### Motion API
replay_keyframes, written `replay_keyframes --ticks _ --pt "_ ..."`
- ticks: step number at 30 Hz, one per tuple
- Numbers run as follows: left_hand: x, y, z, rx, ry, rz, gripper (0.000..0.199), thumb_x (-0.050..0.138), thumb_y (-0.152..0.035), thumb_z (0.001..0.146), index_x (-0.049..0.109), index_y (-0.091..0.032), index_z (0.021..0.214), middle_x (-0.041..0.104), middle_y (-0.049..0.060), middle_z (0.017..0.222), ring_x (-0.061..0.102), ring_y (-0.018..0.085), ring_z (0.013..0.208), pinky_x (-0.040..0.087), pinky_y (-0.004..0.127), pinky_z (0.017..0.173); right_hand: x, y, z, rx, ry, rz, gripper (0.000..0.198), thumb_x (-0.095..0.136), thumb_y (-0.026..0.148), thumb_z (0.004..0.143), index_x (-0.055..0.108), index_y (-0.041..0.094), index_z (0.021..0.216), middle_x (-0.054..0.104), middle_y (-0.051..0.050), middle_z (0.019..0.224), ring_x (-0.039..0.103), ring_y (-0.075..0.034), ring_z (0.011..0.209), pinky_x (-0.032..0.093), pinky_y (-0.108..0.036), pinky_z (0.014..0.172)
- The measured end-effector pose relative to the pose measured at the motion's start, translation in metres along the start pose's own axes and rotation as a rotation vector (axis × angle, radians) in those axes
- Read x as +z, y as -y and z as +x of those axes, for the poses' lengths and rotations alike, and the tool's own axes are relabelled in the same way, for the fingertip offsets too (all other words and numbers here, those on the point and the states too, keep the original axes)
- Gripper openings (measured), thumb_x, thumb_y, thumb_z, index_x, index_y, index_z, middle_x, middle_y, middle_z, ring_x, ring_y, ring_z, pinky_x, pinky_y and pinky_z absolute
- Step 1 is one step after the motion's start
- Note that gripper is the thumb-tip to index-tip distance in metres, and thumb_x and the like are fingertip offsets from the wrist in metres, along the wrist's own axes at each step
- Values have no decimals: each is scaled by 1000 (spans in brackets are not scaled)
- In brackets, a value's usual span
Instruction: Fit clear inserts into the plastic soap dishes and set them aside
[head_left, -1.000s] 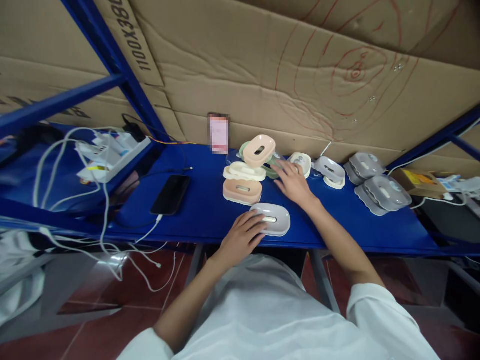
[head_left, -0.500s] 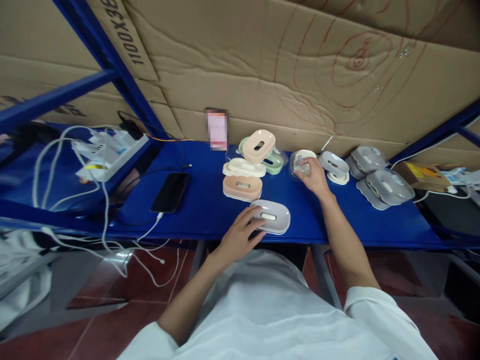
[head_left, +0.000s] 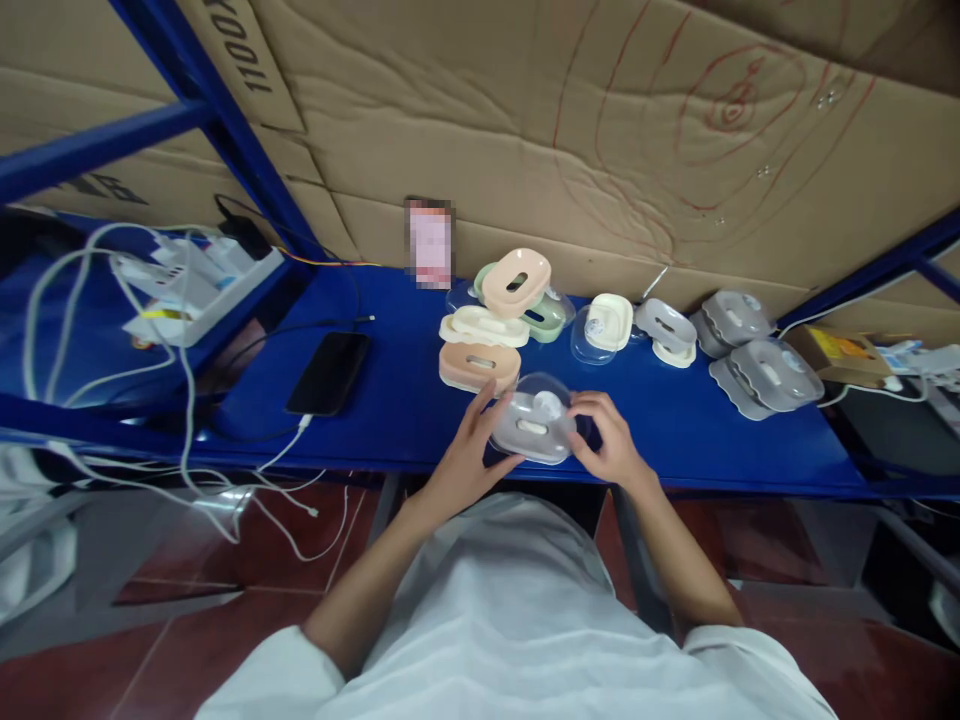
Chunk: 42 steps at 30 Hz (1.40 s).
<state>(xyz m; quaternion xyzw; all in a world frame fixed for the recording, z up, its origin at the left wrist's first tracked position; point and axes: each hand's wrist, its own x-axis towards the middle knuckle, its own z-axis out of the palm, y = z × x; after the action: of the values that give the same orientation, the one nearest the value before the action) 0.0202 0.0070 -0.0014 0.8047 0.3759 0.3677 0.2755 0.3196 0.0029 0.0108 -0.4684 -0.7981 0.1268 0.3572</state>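
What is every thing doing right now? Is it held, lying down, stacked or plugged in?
left hand: gripping the grey dish's left end.
right hand: gripping its right end.
grey dish: held between both hands, clear lid on top.
phone: lying flat, screen dark, cable plugged in.
peach dish: tilted on a stack.
grey dishes: closed, stacked at the right.

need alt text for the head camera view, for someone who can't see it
A person's left hand and right hand hold a grey soap dish with a clear lid over it, at the front edge of a blue shelf. Behind lie more soap dishes, with a black phone to the left.
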Motion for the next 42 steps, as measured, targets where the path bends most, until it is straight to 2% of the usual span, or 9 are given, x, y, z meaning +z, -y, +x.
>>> replay_keyframes --ticks 6,9,14,20,23,28,33,36,42 --pt "-3 -2 1 3 31 -1 62 75 -30 101 48 -35 157 46 12 167 46 30 158 43 52 131 10 23 0 -98 117 -146 64 65 65 100 59 27 151 65 -14 145 55 -36 146 36 -66 129" --pt "0 1 -1 -6 -33 -39 55 80 -33 97 55 -30 145 49 14 162 49 31 155 45 55 129 10 29 -1 -128 148 -202 71 69 59 100 49 32 163 57 -12 161 45 -36 157 32 -67 132" --pt "3 7 -1 -10 -33 -44 66 81 -37 97 50 -33 154 46 12 168 45 31 159 43 54 130 17 41 -5 -227 204 -239 66 61 38 108 38 33 170 45 -10 172 36 -32 164 31 -66 135" --pt "1 7 1 -17 4 -15 65 80 -40 98 51 -36 157 44 10 171 46 31 159 43 52 131 15 49 2 -285 214 -265 59 56 41 110 44 34 167 54 -8 166 45 -30 159 32 -64 134" --pt "1 7 1 -23 -2 -10 65 81 -35 97 53 -36 155 45 10 171 46 31 159 43 52 131 -13 28 14 -207 147 -299 56 53 56 107 55 37 160 58 -7 162 49 -35 155 39 -65 129" --pt "3 5 0 -53 3 -5 67 82 -30 95 53 -35 155 44 9 172 45 31 160 42 52 132 -83 -69 41 252 -206 -610 65 40 56 108 51 21 161 52 -20 164 43 -42 155 38 -68 123" --pt "2 4 1 -50 16 -9 68 82 -28 95 51 -35 156 42 9 172 43 30 161 42 51 132 -101 -143 45 578 -132 -767 67 49 53 103 54 11 155 56 -28 155 47 -46 144 38 -68 115" --pt "1 3 1 -51 32 -2 68 82 -29 96 51 -35 156 42 9 173 42 31 162 41 52 133 -94 -146 37 551 -141 -769 54 54 49 101 68 13 139 67 -25 138 57 -43 131 38 -64 112" --pt "0 0 1 -59 30 -2 67 80 -29 97 50 -36 157 41 9 173 41 31 162 42 52 132 -80 -107 18 378 -180 -683 50 54 59 103 76 20 123 76 -16 117 67 -34 112 47 -47 99"
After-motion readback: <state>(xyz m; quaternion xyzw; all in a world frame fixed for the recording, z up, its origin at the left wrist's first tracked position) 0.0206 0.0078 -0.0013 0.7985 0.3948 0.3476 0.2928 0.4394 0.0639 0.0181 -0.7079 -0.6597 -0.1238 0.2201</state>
